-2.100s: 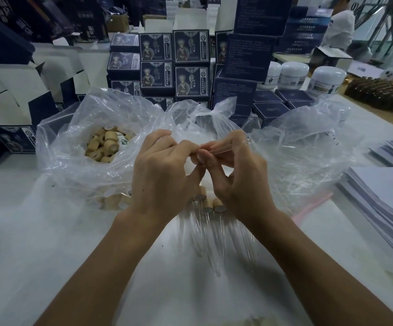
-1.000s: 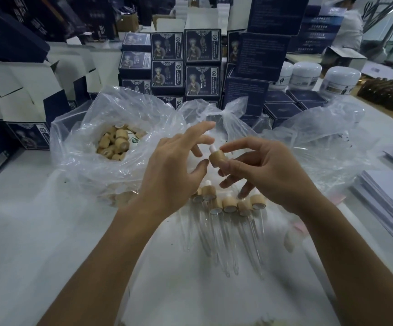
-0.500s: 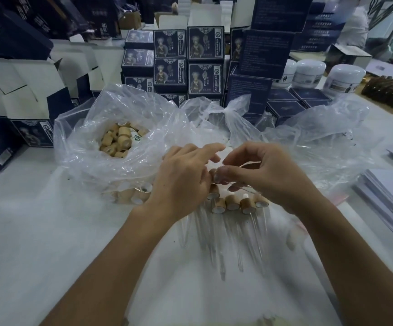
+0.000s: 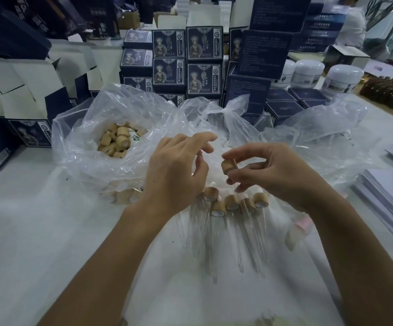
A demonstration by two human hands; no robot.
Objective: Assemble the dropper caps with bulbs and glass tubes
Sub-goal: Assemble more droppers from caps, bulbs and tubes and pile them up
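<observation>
Forearms reach in from the bottom edge, yours, bare, over a white table [image 4: 26,231]. Just ahead of them, finished droppers [image 4: 226,205] lie in a row on clear plastic sheeting, each with a tan wood-look cylindrical cap and a clear glass tube pointing back toward you. Your left hand [image 4: 174,175] floats above the row's left end, fingers loosely spread and gripping nothing that shows. Your right hand [image 4: 270,172] pinches a single tan wood-look dropper cap [image 4: 228,167] between thumb and fingertips, raised just above the row, near your left fingertips but apart from them. Whether a bulb or tube sits in that cap cannot be told. Beyond your left hand, a crumpled clear plastic bag [image 4: 84,147] stands open with loose tan caps [image 4: 117,142] heaped inside. A second clear bag [image 4: 320,137] spreads behind your right hand. At the right edge lie stacks of white paper sheets [image 4: 388,191]. Farther back stand dark navy printed cartons [image 4: 186,60], open white-lined boxes [image 4: 28,90] on the left, and white round jars [image 4: 341,80] on the right.
</observation>
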